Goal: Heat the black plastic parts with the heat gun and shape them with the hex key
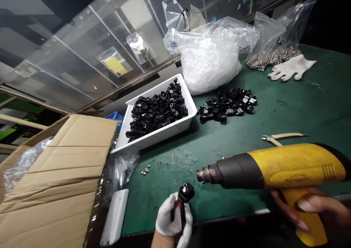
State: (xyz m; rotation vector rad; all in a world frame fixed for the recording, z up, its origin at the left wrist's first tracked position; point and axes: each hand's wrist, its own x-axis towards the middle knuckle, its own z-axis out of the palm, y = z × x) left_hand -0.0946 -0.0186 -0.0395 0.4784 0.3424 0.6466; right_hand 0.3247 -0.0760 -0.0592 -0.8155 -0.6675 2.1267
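My left hand (172,218), in a white glove, grips a small black fitting with a metal tip (185,192) on a red-and-black braided cord (182,215). My bare right hand (309,207) is closed around the yellow handle of a yellow and black heat gun (274,167). The gun's metal nozzle (203,175) points left, toward the fitting, with a gap of air between them.
A white tray (161,135) holds several black square plastic parts, and more lie in a pile (227,105) on the green mat (301,109). Nearby are pliers (279,137), a white glove (292,68), a bagged heap of metal pieces (274,56) and an open cardboard box (57,182).
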